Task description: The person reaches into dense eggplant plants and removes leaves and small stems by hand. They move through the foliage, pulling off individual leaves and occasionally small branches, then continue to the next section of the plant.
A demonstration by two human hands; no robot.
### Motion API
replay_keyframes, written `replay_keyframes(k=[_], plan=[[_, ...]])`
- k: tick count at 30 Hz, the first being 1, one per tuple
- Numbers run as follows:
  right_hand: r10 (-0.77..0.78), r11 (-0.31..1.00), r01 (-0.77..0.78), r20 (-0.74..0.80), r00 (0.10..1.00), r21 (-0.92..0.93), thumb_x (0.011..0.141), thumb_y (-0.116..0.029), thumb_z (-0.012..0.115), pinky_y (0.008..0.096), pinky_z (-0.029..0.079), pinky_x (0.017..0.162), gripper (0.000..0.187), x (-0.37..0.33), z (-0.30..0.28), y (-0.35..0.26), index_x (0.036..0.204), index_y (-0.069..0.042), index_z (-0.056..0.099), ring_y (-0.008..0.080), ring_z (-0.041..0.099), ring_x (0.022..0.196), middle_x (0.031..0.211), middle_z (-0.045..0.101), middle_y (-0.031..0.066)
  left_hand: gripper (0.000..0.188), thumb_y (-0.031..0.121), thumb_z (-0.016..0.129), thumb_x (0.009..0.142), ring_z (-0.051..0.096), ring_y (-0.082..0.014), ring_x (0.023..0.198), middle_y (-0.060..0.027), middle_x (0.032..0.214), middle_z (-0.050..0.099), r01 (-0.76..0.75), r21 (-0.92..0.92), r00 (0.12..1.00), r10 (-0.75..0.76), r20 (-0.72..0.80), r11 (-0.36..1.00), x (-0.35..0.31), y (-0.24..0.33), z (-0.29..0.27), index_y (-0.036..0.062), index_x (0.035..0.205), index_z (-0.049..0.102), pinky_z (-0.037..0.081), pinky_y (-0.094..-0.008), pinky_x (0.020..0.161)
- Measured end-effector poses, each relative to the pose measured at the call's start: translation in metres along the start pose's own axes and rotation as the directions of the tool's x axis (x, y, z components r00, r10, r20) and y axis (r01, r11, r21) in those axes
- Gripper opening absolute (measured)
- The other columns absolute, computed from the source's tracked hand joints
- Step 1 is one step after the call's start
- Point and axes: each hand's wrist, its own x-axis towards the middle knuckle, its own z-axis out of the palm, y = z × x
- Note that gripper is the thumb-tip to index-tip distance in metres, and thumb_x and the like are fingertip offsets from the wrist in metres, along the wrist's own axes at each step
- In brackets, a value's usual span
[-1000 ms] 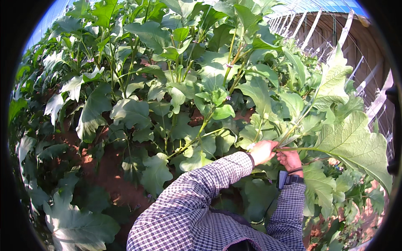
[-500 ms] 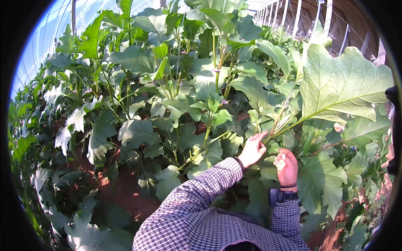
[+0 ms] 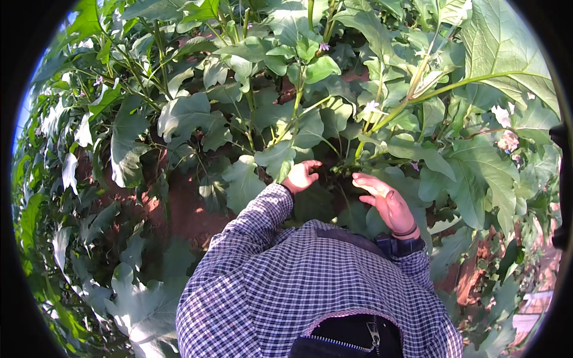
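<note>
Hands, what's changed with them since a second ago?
The left hand has moved down and leftward off the leafy stem, the right hand downward; once together there, they are now apart, neither holding it. The view tilted down. The stem still leans right, its big leaf attached.

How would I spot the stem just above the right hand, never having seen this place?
Start at the checked shirt filling the lower middle, then go up to the right hand. Just above it, a stem slants up to the right. What sets it apart is its fork, one bright yellow-green branch running right to a large pale leaf.
</note>
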Motion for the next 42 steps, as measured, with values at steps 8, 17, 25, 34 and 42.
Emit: replay_keyframes(k=[8,17,25,34,42], plan=[[0.357,0.924,-0.380,-0.469,0.808,0.049,0.091,-0.075,0.026,0.0684,0.020,0.104,0.083,-0.015,-0.028,0.047,0.148,-0.015,0.036,0.0343,0.024,0.142,0.155,0.030,0.0112,0.059,0.040,0.055,0.094,0.050,-0.0262,0.126,-0.0167,0.135,0.054,0.132,0.202,0.984,-0.103,-0.147,0.970,-0.002,-0.062,-0.083,0.0075,0.142,0.044,0.036,-0.0355,0.107],[0.240,0.901,-0.421,-0.690,0.683,-0.103,0.097,-0.062,0.032,0.0512,0.025,0.109,0.072,-0.070,-0.050,0.088,0.143,-0.008,0.042,0.0284,0.039,0.136,0.144,0.045,0.0144,0.052,0.039,0.046,0.099,0.051,-0.0273,0.126,-0.0180,0.133,0.056,-0.014,0.198,0.983,0.050,-0.179,0.980,-0.013,-0.058,-0.154,0.0037,0.136,0.051,0.036,-0.0344,0.107],[0.262,0.932,-0.362,-0.731,0.630,0.022,0.093,-0.040,0.060,0.0315,0.050,0.076,0.074,-0.089,-0.082,0.110,0.146,0.002,0.030,0.0199,0.067,0.089,0.104,0.069,0.0117,0.050,0.037,0.046,0.100,0.049,-0.0242,0.128,-0.0146,0.135,0.056,0.077,0.060,0.912,-0.046,-0.407,0.995,-0.051,-0.022,-0.100,0.0003,0.134,0.052,0.035,-0.0348,0.109],[0.262,0.791,-0.509,-0.565,0.783,-0.339,0.087,-0.030,0.067,0.0342,0.053,0.083,0.070,-0.124,-0.068,0.167,0.140,0.004,0.036,0.0281,0.069,0.091,0.110,0.068,0.0200,0.039,0.025,0.050,0.097,0.054,-0.0232,0.120,-0.0136,0.126,0.060,0.003,0.094,0.987,0.012,-0.160,0.996,0.025,-0.009,0.094,0.0026,0.127,0.059,0.038,-0.0347,0.105],[0.315,0.734,-0.547,-0.513,0.799,-0.402,0.082,-0.021,0.072,0.0402,0.052,0.088,0.087,-0.140,-0.033,0.182,0.148,-0.001,0.019,0.0336,0.063,0.105,0.125,0.060,0.0227,0.042,0.030,0.053,0.093,0.050,-0.0359,0.123,-0.0208,0.129,0.057,0.138,0.006,0.983,-0.137,-0.120,0.990,0.147,-0.076,0.178,0.0015,0.123,0.061,0.039,-0.0387,0.104]])
